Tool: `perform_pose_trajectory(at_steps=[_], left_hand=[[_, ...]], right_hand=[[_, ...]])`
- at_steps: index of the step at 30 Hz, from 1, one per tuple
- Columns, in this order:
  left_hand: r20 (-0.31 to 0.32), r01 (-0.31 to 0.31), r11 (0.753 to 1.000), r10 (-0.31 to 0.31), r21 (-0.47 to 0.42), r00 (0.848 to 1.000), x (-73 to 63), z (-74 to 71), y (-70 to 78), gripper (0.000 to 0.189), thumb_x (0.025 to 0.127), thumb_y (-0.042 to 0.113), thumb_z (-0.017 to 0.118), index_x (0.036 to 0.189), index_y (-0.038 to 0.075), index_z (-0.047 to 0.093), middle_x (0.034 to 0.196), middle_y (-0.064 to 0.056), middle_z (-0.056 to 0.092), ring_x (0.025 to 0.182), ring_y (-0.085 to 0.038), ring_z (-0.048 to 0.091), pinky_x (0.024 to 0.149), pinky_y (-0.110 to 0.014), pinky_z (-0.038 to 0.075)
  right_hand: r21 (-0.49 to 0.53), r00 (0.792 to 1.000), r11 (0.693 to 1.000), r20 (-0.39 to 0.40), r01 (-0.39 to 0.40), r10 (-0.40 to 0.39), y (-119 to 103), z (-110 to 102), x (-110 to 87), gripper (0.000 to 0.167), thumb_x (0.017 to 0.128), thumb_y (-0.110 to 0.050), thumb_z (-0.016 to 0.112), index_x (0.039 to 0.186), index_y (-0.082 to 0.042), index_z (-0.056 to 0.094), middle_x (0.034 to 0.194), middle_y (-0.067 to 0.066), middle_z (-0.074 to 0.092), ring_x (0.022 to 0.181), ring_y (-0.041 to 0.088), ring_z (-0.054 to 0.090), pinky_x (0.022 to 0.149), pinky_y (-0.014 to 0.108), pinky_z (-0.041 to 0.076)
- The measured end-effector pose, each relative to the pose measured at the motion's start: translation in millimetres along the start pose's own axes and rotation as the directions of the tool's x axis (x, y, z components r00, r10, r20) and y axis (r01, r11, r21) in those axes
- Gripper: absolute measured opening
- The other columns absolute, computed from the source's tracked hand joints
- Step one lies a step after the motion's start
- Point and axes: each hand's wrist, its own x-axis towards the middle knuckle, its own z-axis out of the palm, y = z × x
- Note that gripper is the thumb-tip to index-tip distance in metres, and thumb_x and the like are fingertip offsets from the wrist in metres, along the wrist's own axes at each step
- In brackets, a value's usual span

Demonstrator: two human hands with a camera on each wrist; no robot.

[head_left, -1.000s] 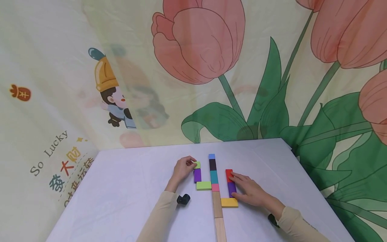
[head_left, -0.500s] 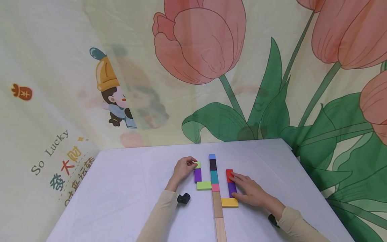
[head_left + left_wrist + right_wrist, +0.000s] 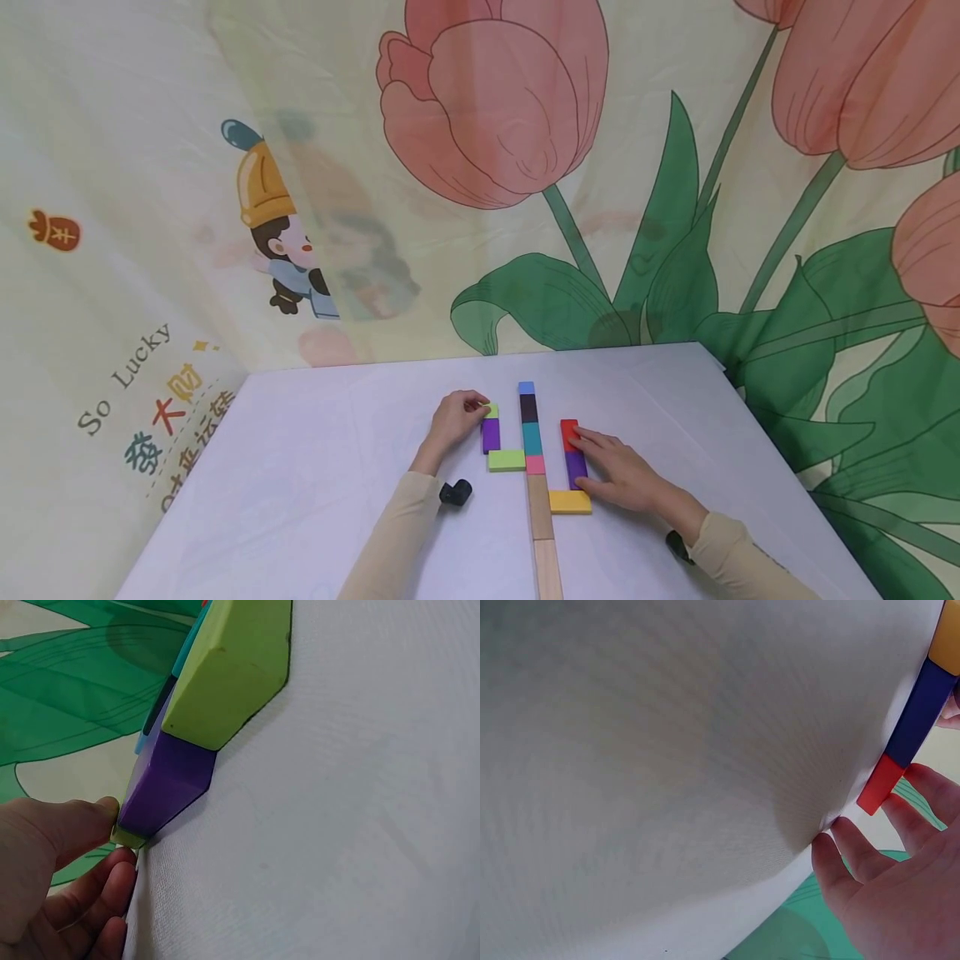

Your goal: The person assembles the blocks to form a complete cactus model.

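Note:
My left hand (image 3: 454, 417) pinches a small light green block (image 3: 491, 410) between thumb and fingers. That block sits against the far end of a purple block (image 3: 491, 436); in the left wrist view only a sliver of it shows by the thumb. A longer lime green block (image 3: 507, 461) joins the purple one to the central row. Over on the right, my right hand (image 3: 618, 473) lies with spread fingers, fingertips at the edge of a red block (image 3: 569, 435) and thumb by a second purple block (image 3: 576, 471). A yellow block (image 3: 570, 502) lies at the near end of that pair.
Down the middle runs a row of blocks: light blue (image 3: 526, 387), black (image 3: 528, 408), teal (image 3: 531, 438), pink (image 3: 534, 465), then plain wooden blocks (image 3: 539, 507). All lie on a white-covered table (image 3: 315, 467). Behind it hangs a tulip-printed cloth (image 3: 495, 100).
My left hand and the small green block have shifted very slightly nearer, toward the purple block. The right hand and the other blocks stay put.

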Motion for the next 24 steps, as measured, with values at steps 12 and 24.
perform_pose_trajectory(at_steps=[12,24], left_hand=[[-0.002,-0.011,1.000,0.011,0.007,1.000,-0.7,0.8,-0.7,0.012,0.090,0.015,0.071,0.098,0.007,0.075,0.081,-0.001,0.066,0.074,-0.013,0.056,0.068,-0.029,0.047],[-0.032,-0.031,0.999,0.031,0.019,0.999,0.1,-0.8,4.3,0.018,0.090,0.015,0.070,0.106,0.006,0.073,0.091,-0.006,0.064,0.085,-0.020,0.061,0.076,-0.034,0.052]], right_hand=[[0.003,1.000,1.000,0.000,0.007,-0.007,0.2,-0.8,-0.6,0.071,0.086,-0.041,0.071,0.147,-0.012,0.048,0.155,0.013,0.038,0.137,0.040,0.038,0.101,0.065,0.041],[0.002,1.000,1.000,0.001,0.009,-0.009,0.7,-0.6,0.1,0.070,0.087,-0.043,0.070,0.147,-0.013,0.048,0.154,0.013,0.038,0.138,0.040,0.037,0.101,0.064,0.042]])
